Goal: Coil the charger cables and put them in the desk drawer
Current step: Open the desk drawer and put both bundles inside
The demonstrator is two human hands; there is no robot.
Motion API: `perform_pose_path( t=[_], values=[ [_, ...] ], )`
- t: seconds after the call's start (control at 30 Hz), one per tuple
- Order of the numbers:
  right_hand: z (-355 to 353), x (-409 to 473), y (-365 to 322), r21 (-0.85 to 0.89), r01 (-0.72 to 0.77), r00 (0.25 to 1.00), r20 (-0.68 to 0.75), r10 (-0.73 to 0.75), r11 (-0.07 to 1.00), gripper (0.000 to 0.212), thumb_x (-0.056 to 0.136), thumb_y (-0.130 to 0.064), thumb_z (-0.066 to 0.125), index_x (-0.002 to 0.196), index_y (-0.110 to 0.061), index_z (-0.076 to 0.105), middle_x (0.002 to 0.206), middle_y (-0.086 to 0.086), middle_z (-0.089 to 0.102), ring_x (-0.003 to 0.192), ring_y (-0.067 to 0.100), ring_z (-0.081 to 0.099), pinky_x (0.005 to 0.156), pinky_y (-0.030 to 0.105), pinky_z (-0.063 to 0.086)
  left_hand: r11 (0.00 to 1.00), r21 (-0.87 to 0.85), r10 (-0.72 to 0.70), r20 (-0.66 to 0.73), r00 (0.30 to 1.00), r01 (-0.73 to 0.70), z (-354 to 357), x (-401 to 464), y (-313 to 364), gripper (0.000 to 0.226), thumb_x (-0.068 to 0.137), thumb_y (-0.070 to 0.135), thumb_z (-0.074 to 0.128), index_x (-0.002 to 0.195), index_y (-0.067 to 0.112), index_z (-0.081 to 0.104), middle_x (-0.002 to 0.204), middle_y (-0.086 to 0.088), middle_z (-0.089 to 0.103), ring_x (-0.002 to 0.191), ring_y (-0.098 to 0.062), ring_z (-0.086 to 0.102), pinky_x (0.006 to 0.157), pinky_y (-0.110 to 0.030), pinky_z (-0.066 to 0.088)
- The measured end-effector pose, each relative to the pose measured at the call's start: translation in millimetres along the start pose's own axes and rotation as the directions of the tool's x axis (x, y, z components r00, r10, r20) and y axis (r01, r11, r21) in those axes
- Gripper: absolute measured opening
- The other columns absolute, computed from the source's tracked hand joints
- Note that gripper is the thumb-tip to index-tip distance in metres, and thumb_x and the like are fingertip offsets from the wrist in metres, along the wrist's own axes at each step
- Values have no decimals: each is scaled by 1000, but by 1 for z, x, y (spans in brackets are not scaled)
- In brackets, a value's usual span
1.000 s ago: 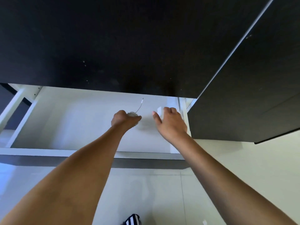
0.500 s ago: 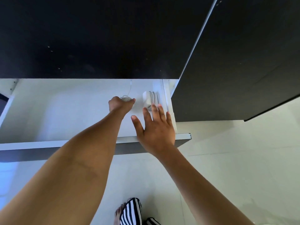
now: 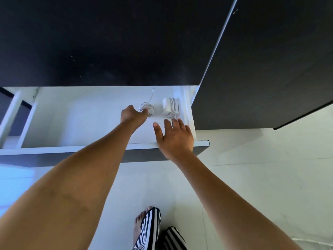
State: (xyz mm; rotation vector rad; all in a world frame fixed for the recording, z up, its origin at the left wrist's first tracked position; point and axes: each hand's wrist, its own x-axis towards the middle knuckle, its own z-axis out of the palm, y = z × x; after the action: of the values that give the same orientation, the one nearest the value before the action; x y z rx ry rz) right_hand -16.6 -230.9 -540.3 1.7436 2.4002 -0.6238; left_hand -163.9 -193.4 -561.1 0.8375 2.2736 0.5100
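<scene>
The white drawer [image 3: 75, 121] stands pulled out under the dark table [image 3: 108, 40]. The left hand [image 3: 132, 114] is closed around a coiled white cable [image 3: 148, 107] on the drawer floor. Beside it lies a cable-wrapped charger brick [image 3: 170, 107]; the right hand [image 3: 175, 138] hovers spread and empty just short of it.

Single head view, steep downward look, close over open drawer [image 3: 100, 147] and floor [image 3: 252, 177].
</scene>
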Motion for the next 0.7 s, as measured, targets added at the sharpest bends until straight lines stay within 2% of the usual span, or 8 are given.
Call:
perform_pose_path(
  t=[0.23,0.37,0.43,0.47,0.53,0.57,0.63,0.7],
  values=[
    [-12,-41,-12,130,96,981,-180,-71,987,43,101,-36,34,128,-8,52,132,11,54,128,28,43,108,40,33,988,147,49,-42,998,-42,-48,-65,-29,61,94,45,44,144,12,36,144,-15,40,130,-36,37,103,-44,40],
    [-10,-75,-34,511,27,935,-317,159,859,32,94,-25,48,108,-1,64,109,14,66,104,34,58,86,32,42,993,-20,-121,-240,963,120,-65,-114,-36,55,93,42,48,138,12,42,144,-12,34,131,-34,29,102,-42,34],
    [-14,-77,-43,794,-205,883,-103,459,572,27,97,-24,45,103,-3,61,103,11,63,100,30,56,83,27,37,911,-285,-371,-252,894,298,-70,-130,-34,58,91,41,52,137,9,38,144,-14,26,131,-35,28,101,-43,35],
    [-23,-75,-47,886,-366,792,135,595,286,27,99,-29,42,100,-6,58,94,7,59,92,27,54,85,29,38,819,-423,-501,-197,843,388,-75,-135,-37,64,90,46,51,139,9,33,145,-15,24,132,-36,29,103,-43,34],
    [-38,-68,-53,791,-476,598,612,518,-385,25,98,-40,37,97,-18,50,82,-1,49,73,18,47,88,33,41,546,-684,-637,36,770,483,-86,-140,-43,83,86,64,38,147,10,23,153,-16,23,137,-37,29,111,-47,28],
    [-43,-66,-53,677,-416,566,716,410,-608,26,97,-41,33,95,-21,50,87,-1,52,76,17,49,87,32,43,368,-791,-643,162,749,488,-91,-140,-47,88,83,72,29,149,14,21,155,-11,25,139,-35,30,113,-51,25],
    [-45,-61,-50,511,-268,579,763,287,-817,37,95,-40,27,105,-22,58,124,1,57,106,24,54,100,37,41,-22,-908,-590,350,728,419,-104,-138,-52,83,83,76,19,151,28,19,155,1,27,138,-30,35,112,-61,20],
    [-44,-57,-48,399,-170,585,776,233,-901,52,94,-44,25,135,-25,49,147,1,43,133,28,41,113,49,27,-230,-910,-517,414,749,344,-113,-134,-55,74,87,73,17,151,34,16,158,1,21,136,-32,38,108,-67,22]
  ],
)
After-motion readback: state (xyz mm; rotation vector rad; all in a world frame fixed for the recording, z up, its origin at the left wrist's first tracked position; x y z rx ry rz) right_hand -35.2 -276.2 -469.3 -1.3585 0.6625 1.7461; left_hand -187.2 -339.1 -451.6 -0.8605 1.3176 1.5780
